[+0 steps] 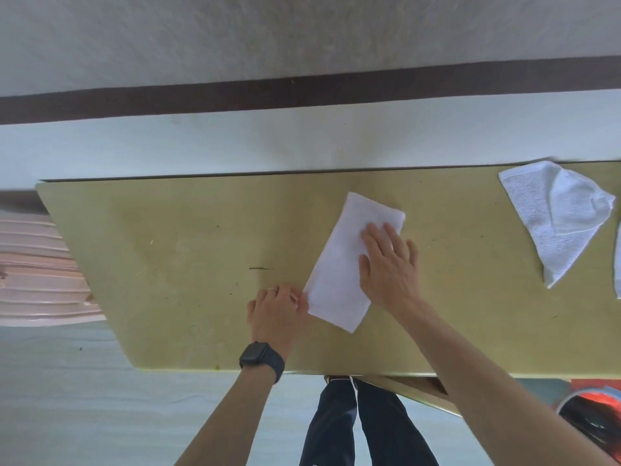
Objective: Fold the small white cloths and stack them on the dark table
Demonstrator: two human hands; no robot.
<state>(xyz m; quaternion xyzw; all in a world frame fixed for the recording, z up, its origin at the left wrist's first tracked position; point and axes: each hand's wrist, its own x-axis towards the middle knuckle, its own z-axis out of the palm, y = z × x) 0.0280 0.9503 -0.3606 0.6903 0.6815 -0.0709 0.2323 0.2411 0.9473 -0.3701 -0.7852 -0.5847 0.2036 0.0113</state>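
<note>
Head | left grip (277, 307) pinches folded cloth (339, 270) at left edge | right grip (389, 260) flat, spread, on it | loose cloth (554, 216) well right

Right hand (386, 264) covers part of the folded cloth (339, 274). Can't tell if the left hand (277, 309) actually pinches its corner (fingertips tucked under). A cloth sliver (618, 264) and some red-black thing (591, 418) are cut off at the right edge.

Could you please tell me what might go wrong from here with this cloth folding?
1. The left hand pinches only the near corner of the folded rectangular white terry cloth while the right hand presses flat on it, so its layers may slip askew.
2. The crumpled white terry cloth lies against the far edge of the olive-yellow tabletop; a nudge might push it off.
</note>
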